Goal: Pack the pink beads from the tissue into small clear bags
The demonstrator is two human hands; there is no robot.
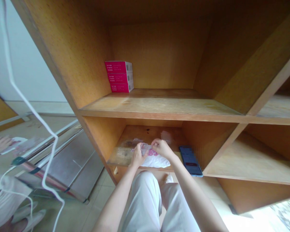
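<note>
On the lower shelf, my left hand [137, 156] is closed round the side of a small clear plastic bag [145, 148]. My right hand [160, 147] is at the bag's right edge with its fingertips pinched together; what lies between them is too small to make out. Just below both hands, many small round pink pieces [153, 152] are gathered on a white sheet [157, 161], paper or cloth. The sheet lies at the front of the shelf, and my left hand partly covers it.
A phone [190, 161] lies to the right of the sheet. Flat clear bags [166, 136] rest farther back. Three pink boxes [119, 77] are stacked on the upper shelf. At left, a white cable [38, 116] hangs before a metal-edged cart, and another person's hand [0, 145] shows.
</note>
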